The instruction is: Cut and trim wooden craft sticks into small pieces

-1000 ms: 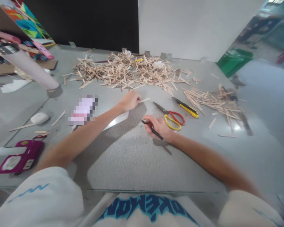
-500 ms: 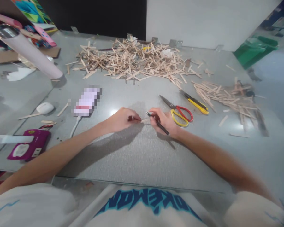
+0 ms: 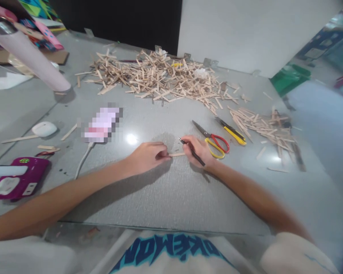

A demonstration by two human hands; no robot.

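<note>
My left hand (image 3: 150, 156) pinches one end of a thin wooden craft stick (image 3: 177, 154) between thumb and fingertips, low over the grey table. The stick's other end reaches my right hand (image 3: 198, 151), whose fingers partly hide it. My right hand is closed around a slim black pen (image 3: 197, 156), its light tip pointing up and left, away from the stick. Just right of that hand lie scissors (image 3: 207, 135) with one red and one yellow handle. A yellow and black utility knife (image 3: 233, 133) rests beyond them.
A large heap of wooden sticks (image 3: 160, 78) covers the back; a smaller pile (image 3: 263, 125) is at right. On the left are a blurred phone (image 3: 103, 123) with a white cable, a white case (image 3: 44, 129), a purple power bank (image 3: 23, 179) and a pale pink tumbler (image 3: 37, 61).
The view has shifted slightly. My hands sit a little farther apart, and more of the stick shows between them. The pen and stick remain held.
</note>
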